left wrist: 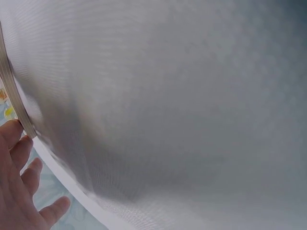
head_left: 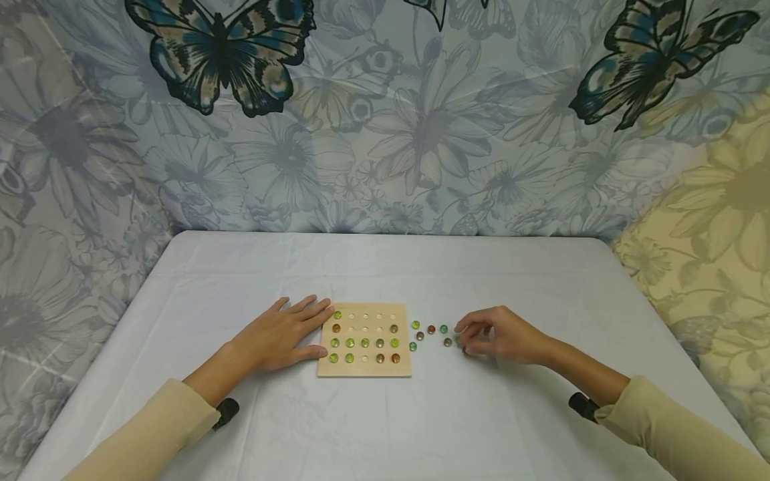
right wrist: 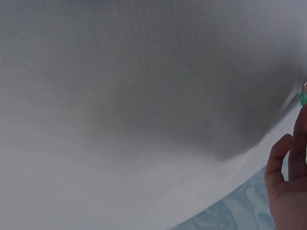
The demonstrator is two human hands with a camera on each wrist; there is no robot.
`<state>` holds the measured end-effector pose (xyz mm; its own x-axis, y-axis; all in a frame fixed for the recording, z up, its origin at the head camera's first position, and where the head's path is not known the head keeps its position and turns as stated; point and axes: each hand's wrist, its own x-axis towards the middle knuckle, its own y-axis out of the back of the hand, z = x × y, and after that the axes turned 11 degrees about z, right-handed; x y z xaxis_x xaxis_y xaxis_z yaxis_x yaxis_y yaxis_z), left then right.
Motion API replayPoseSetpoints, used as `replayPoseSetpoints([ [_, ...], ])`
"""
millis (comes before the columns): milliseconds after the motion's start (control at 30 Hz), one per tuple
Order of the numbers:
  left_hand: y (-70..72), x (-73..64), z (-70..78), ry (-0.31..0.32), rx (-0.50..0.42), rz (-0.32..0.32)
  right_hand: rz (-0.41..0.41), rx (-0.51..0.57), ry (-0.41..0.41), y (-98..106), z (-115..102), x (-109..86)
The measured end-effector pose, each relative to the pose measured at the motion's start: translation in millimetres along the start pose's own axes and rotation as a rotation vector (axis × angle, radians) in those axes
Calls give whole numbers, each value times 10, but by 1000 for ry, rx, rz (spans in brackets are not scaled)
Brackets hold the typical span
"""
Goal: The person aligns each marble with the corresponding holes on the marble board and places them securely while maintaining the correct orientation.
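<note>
the white-clothed table [head_left: 391, 427] spreads beneath everything; a slight fold or slope there could, i judge, turn a rolling marble astray. near its middle lies the wooden marble board [head_left: 365, 372], flat, part filled; a hard nudge could slide it and jolt marbles out of their shallow hollows. at the board's nine o'clock, the left hand [head_left: 283, 337] has its fingers spread and straight, touching that edge and grasping nothing; if that light contact slips, the board would probably be free to shift. out at three o'clock, the right hand [head_left: 505, 336] has its fingers bent inward near the cluster; whether they pinch a marble i cannot tell, but a loose hold would likely drop one. between board and right hand lie loose glass marbles [head_left: 431, 329], the nearest just beside the board; a dragging fingertip could scatter them. the seated marbles [head_left: 365, 343] fill the third row completely.
</note>
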<state>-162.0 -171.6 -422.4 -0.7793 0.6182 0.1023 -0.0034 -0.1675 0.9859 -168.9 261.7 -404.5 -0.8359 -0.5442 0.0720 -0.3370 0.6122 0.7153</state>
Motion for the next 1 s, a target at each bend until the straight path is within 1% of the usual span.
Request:
replayPoseSetpoints([
  [167, 0, 1, 1, 4, -1, -4, -15, 7, 10, -6, 23, -21],
  [533, 6, -1, 4, 3, 2, -8, -17, -2, 40, -30, 57, -26],
  [1000, 11, -4, 3, -5, 14, 4, -17, 6, 99, -71, -21, 97],
])
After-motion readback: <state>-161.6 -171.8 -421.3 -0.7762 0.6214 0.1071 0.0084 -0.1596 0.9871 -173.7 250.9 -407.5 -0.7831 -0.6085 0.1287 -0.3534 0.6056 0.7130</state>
